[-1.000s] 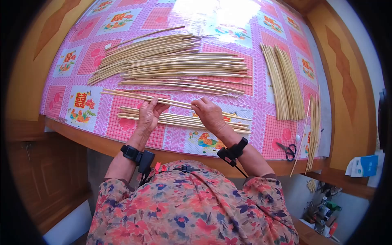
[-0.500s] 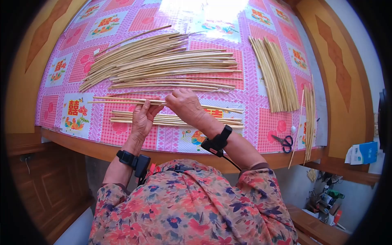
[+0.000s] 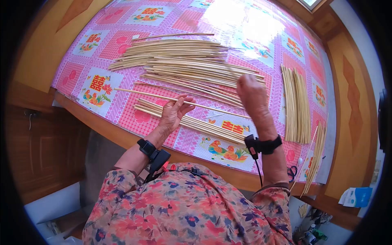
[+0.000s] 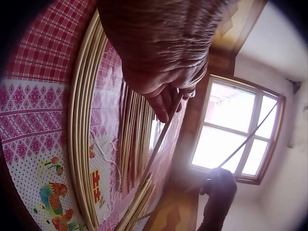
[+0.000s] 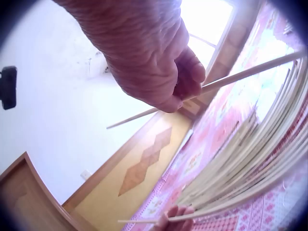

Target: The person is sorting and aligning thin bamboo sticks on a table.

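In the head view the left hand [image 3: 173, 114] pinches one long thin stick [image 3: 218, 110] between thumb and fingers, above a small row of sticks [image 3: 196, 124] near the front edge. The right hand [image 3: 253, 96], blurred and raised, is to its right over the ends of a big pile of sticks [image 3: 183, 49]. The right wrist view shows the right hand [image 5: 168, 72] curled round another stick [image 5: 255, 72] that juts out on both sides. Below it, the left hand [image 5: 175, 219] keeps its pinch on its own stick.
Two upright bundles [image 3: 296, 104] lie at the right of the patterned tablecloth [image 3: 192, 145]. Nearer the front right corner are thinner sticks [image 3: 316, 159] and partly hidden scissors [image 3: 292, 173]. A blue and white packet [image 3: 357, 197] is beyond the table's right side.
The right hand has moved away from the left hand, rising to the right with a stick. The left hand holds one stick where several lay together. The head view has shifted.
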Available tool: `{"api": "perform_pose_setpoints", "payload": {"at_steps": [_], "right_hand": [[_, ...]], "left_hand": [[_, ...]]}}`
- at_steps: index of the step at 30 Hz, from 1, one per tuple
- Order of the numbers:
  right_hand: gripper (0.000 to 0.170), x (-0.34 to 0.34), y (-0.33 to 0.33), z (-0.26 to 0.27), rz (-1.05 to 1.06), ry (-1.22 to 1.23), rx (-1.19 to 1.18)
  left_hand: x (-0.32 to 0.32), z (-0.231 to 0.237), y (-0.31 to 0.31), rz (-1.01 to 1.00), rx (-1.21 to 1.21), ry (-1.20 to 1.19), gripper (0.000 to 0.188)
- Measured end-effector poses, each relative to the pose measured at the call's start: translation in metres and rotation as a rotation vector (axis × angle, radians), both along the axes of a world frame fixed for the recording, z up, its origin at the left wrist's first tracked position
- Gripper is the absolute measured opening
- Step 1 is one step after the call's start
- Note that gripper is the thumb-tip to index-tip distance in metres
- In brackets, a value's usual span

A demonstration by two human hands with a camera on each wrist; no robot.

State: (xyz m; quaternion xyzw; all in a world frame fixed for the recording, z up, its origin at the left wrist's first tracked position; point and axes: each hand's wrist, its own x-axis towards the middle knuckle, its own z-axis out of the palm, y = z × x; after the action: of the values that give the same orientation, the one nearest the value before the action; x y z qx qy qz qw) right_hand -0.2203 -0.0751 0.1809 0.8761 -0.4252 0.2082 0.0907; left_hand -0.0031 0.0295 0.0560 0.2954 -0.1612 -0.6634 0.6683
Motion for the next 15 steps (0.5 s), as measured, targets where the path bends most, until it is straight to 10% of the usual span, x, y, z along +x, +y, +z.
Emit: {"api": "perform_pose_setpoints", "payload": {"at_steps": [3,7,11,15], "right_hand": [[0.006,-0.029,-0.013,0.055,-0.082,-0.278,-0.061],[0.010,-0.050,-0.013,0.096,-0.004,-1.239,0.350],[0.012,-0.029,-0.004,0.039,0.265,-1.666,0.724],[0.016,0.010,0.039,-0.037,0.030,-1.769,1.129]], "left_hand": [[0.002,-0.002,-0.001,0.008,-0.013,0.002,0.022],[-0.007,-0.002,-0.003,-0.022,-0.035,0.022,0.022],[-0.026,0.015,-0.012,-0.058,-0.047,0.023,0.027],[-0.038,0.029,-0.019,-0.023,-0.105,0.047,0.030]]}}
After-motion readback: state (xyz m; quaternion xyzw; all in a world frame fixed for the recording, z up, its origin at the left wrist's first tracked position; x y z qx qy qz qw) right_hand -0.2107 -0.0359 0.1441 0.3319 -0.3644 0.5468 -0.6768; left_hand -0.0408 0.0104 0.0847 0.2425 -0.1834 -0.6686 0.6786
